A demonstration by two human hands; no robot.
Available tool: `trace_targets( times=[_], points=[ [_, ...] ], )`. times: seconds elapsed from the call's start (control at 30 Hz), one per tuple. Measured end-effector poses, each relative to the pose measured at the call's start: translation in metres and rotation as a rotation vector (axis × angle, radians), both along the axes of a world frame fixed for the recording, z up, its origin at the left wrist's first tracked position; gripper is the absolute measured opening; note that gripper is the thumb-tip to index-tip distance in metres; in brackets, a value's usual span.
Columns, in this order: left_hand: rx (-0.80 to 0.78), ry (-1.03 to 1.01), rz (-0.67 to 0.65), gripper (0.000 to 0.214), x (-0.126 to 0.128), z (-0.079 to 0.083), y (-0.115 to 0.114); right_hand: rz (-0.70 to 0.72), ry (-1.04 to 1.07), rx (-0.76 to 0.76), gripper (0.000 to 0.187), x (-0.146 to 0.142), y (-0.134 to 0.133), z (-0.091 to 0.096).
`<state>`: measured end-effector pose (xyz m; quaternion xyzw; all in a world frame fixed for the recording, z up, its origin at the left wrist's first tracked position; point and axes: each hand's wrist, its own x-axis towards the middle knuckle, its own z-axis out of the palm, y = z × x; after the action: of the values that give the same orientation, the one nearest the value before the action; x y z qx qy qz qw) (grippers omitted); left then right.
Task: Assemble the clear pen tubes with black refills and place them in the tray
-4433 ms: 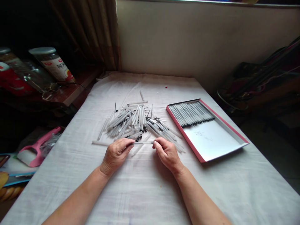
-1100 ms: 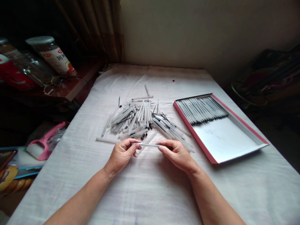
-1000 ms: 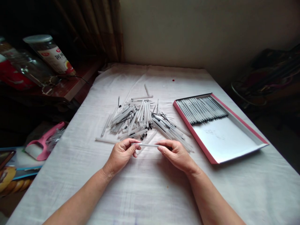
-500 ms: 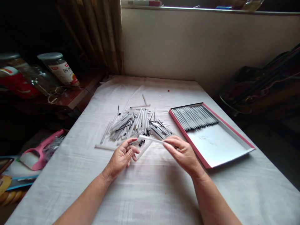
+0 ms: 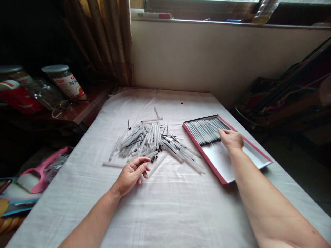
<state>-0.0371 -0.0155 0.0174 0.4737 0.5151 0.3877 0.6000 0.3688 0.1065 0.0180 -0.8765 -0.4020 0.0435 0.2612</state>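
My right hand [image 5: 231, 138] is over the shallow box [image 5: 204, 161], which has pink-red sides and a white bottom. Its fingers are pinched on a pen at the right end of a row of clear pens [image 5: 203, 131] with black ends. The fingers hide most of that pen. My left hand [image 5: 133, 174] hovers near the front of a loose pile of clear pen barrels [image 5: 155, 134], its fingers loosely curved and apart with nothing visible in them. Thin black refills [image 5: 134, 140] lie among the barrels. Small black caps [image 5: 153, 159] are just past the left fingertips.
A white cloth [image 5: 165, 213] covers the table. At left, a side table holds jars [image 5: 66, 82] and eyeglasses [image 5: 59, 111]; below them is a pink-handled object [image 5: 42, 170]. A wall [image 5: 181, 58] and a curtain [image 5: 113, 44] stand behind.
My right hand has moved right and forward from the pile to the box, carrying a pen away from my left hand. The left hand stays near the pile. The view has tilted up slightly.
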Motion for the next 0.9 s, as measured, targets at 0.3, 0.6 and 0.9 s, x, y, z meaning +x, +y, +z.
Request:
trace_targets(
  times=[0.3,0.6,0.9],
  points=[
    [0.0,0.004,-0.019,0.047,0.0,0.001,-0.001,0.16,-0.174,-0.171,0.036,-0.009,0.011,-0.005],
    [-0.006,0.002,-0.023,0.046,0.001,0.003,-0.001,0.179,-0.189,-0.196,0.039,-0.009,0.009,-0.001],
    [-0.014,-0.037,-0.032,0.045,0.0,0.003,-0.001,0.458,-0.176,0.241,0.035,-0.066,-0.01,0.031]
  ],
)
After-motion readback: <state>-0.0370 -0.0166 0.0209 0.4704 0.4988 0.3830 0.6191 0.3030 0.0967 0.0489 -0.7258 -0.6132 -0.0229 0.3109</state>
